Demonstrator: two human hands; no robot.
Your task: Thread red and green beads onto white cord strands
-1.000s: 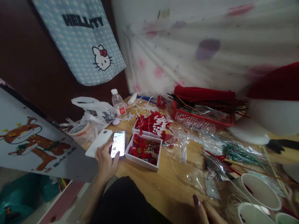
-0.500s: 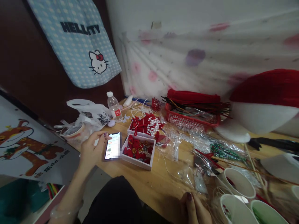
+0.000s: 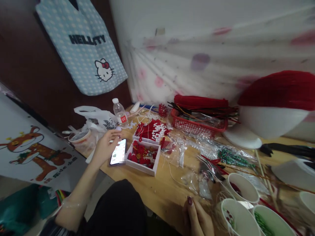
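Since a second ago, the left hand (image 3: 105,147) has moved from the lower part of the phone (image 3: 118,154) to its upper left corner. Nearest, the right hand (image 3: 198,216) rests at the near edge of the table (image 3: 167,188), fingers bent in; I cannot tell whether they are closed on anything. Just right of it stand white cups (image 3: 242,218), one with green beads (image 3: 262,223) in it. Further on, the phone lies on the table with its screen lit, and the left fingers reach over it, loosely apart and not gripping. Just right of the phone sits a white box (image 3: 141,168) of red ornaments (image 3: 137,155). Behind it are white beads (image 3: 158,131), then a red basket (image 3: 189,125) and, to the left, a bottle (image 3: 120,114)
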